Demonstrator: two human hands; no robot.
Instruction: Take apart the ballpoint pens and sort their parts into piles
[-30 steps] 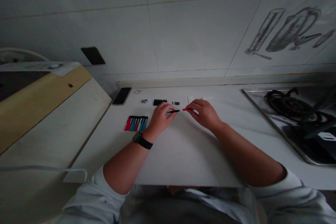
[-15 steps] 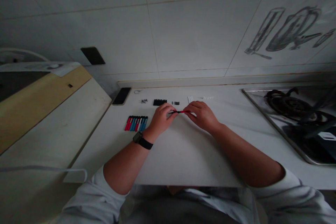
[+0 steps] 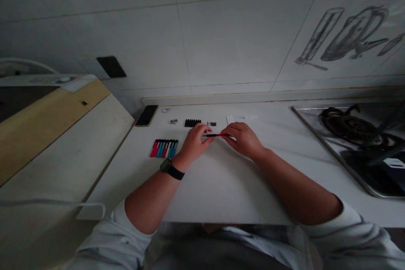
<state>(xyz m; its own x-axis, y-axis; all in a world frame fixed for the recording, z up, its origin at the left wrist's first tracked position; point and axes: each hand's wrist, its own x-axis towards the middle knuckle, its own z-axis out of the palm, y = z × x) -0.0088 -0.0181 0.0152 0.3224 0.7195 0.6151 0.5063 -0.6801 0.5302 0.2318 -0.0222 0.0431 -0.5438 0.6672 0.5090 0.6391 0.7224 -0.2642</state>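
A slim pen (image 3: 212, 135), black on its left part and red on its right, lies level between my hands above the white counter. My right hand (image 3: 242, 137) pinches its red end; the far tip of that end is partly hidden by the fingers. Around the black, pointed end, the thumb and index finger of my left hand (image 3: 196, 140) are parted, with the tip showing in the gap. Left of that hand lies a row of red, blue and white pen barrels (image 3: 163, 148) with black ends. Behind the hands is a row of short black tubes (image 3: 193, 123).
Small metallic parts (image 3: 174, 122), little dark grey pieces (image 3: 211, 124), thin white sticks (image 3: 229, 119) and small clear pieces (image 3: 251, 117) lie along the back. A phone (image 3: 147, 115) and a wire ring (image 3: 165, 110) are at back left. The gas stove (image 3: 348, 135) borders the right.
My left finger and thumb have spread apart around the black end, showing more of its tip. My right hand keeps its place and grip on the red end.
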